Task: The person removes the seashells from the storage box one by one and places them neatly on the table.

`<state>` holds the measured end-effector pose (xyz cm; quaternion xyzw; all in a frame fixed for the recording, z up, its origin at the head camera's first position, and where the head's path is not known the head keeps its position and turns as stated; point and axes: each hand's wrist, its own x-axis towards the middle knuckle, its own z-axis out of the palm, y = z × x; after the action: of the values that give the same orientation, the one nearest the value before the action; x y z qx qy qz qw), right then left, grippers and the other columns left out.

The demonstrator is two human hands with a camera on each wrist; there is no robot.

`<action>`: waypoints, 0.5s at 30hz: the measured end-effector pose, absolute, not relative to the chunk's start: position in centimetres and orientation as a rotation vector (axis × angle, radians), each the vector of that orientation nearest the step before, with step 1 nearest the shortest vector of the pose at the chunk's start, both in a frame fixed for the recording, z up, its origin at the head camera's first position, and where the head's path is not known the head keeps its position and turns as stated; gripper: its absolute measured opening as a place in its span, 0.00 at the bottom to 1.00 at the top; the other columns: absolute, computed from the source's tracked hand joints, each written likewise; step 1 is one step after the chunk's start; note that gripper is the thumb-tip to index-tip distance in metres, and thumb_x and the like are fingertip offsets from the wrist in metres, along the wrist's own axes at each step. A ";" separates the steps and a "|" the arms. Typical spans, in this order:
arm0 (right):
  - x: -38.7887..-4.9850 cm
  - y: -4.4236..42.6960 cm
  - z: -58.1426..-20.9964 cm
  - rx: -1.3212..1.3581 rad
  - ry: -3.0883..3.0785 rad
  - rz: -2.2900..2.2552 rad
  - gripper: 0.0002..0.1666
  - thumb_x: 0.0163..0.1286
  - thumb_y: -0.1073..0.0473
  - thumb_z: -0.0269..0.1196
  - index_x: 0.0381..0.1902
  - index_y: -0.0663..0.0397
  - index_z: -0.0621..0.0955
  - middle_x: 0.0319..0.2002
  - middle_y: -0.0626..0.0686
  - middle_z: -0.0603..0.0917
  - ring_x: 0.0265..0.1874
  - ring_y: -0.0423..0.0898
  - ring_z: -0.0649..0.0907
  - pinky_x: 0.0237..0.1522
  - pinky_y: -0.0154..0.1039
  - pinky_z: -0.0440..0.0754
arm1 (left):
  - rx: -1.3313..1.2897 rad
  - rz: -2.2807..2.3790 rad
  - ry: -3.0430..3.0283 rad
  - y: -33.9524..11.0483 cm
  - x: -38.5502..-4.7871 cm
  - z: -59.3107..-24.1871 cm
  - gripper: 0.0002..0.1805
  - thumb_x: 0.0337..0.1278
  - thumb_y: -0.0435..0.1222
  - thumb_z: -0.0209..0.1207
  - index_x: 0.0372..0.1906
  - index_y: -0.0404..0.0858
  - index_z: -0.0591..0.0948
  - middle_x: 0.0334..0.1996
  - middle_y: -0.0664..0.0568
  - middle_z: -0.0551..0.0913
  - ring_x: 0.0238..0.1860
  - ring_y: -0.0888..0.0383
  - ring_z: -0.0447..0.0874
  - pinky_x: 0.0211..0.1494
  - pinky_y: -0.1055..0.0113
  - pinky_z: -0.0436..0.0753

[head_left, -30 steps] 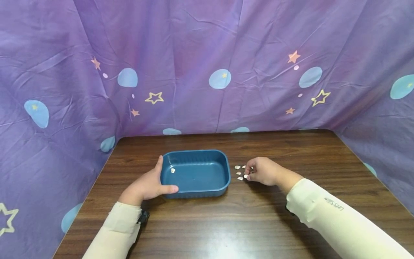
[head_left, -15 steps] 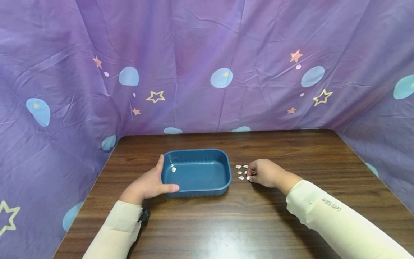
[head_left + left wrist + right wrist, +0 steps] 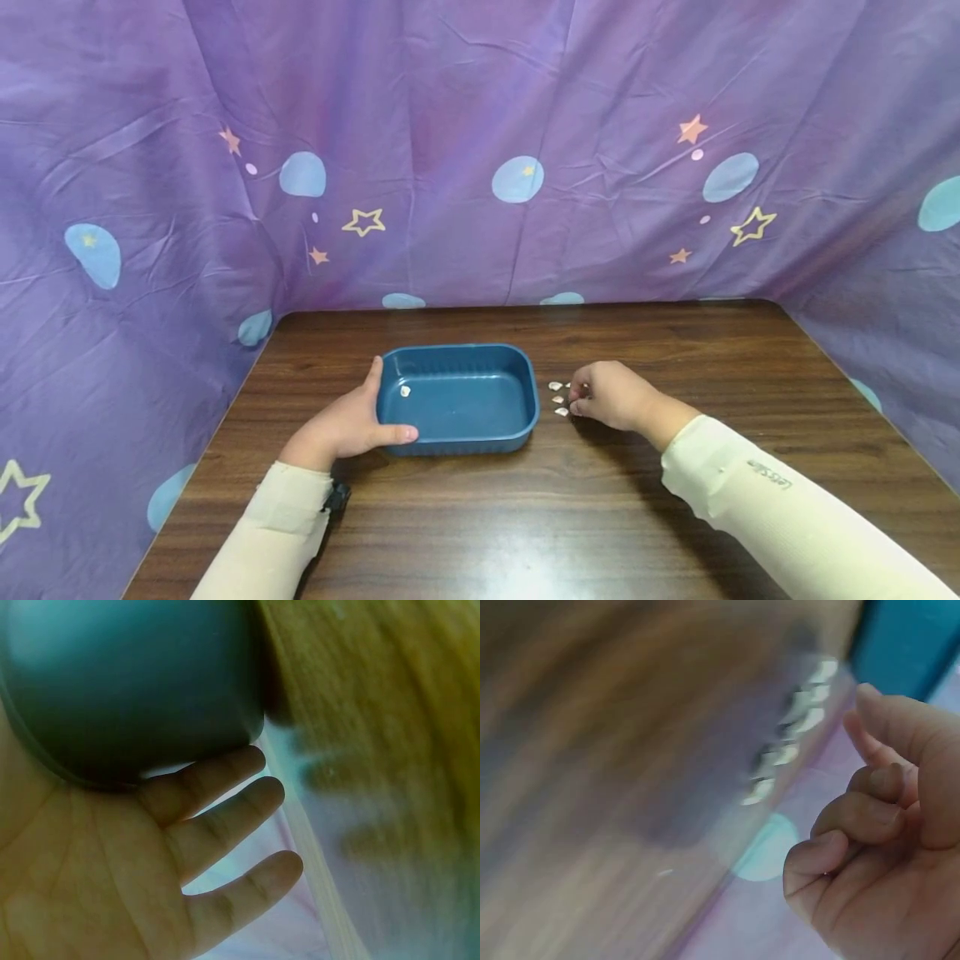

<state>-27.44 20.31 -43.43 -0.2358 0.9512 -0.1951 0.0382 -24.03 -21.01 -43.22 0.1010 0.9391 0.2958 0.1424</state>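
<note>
A blue plastic box (image 3: 457, 442) stands on the table, a small white seashell (image 3: 405, 391) inside it near its left end. My left hand (image 3: 341, 427) rests against that end, thumb over the front rim, index finger along the left side. In the left wrist view its other fingers (image 3: 225, 832) are straight and spread. Right of the box, several seashells (image 3: 556, 386) lie close together. My right hand (image 3: 613, 396) is beside them, thumb and index tips near each other. From the right wrist, its other fingers (image 3: 866, 814) look curled; whether a seashell sits between the tips is unclear.
The brown wooden table (image 3: 480, 517) reaches back to a purple curtain (image 3: 450, 125) with stars and blue shapes. More curtain hangs at both sides. In the right wrist view the seashells (image 3: 784, 754) are blurred.
The right hand has shifted slightly up and left. A white seashell that showed at its thumb tip half a second ago is no longer distinct. The left hand keeps its place on the box.
</note>
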 end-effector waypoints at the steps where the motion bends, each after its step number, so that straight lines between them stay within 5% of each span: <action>1: -27.5 20.1 -43.2 -0.735 2.895 -0.663 0.06 0.64 0.63 0.72 0.29 0.49 0.86 0.26 0.41 0.86 0.26 0.38 0.81 0.34 0.39 0.81 | 0.293 0.851 2.712 -21.0 -24.0 -43.2 0.78 0.52 0.63 0.74 0.84 0.31 0.31 0.77 0.22 0.59 0.74 0.31 0.70 0.74 0.38 0.71; 7: -28.0 17.1 -41.0 -0.767 2.801 -0.916 0.03 0.66 0.63 0.72 0.33 0.52 0.87 0.24 0.43 0.85 0.20 0.41 0.84 0.26 0.35 0.82 | 0.297 0.855 2.714 -21.0 -24.1 -43.3 0.78 0.52 0.63 0.74 0.84 0.30 0.31 0.78 0.22 0.59 0.74 0.31 0.69 0.75 0.38 0.70; 15: -28.6 11.4 -39.4 -0.873 2.793 -0.913 0.05 0.67 0.58 0.74 0.38 0.49 0.88 0.18 0.41 0.71 0.19 0.37 0.70 0.29 0.37 0.72 | 0.289 0.857 2.707 -20.9 -24.0 -43.1 0.78 0.53 0.62 0.74 0.84 0.30 0.31 0.78 0.22 0.59 0.74 0.31 0.69 0.75 0.38 0.70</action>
<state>-28.64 11.44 -39.37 -0.2845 0.9105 -0.2977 0.0382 -24.02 -20.95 -43.09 0.1004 0.9387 0.2973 0.1430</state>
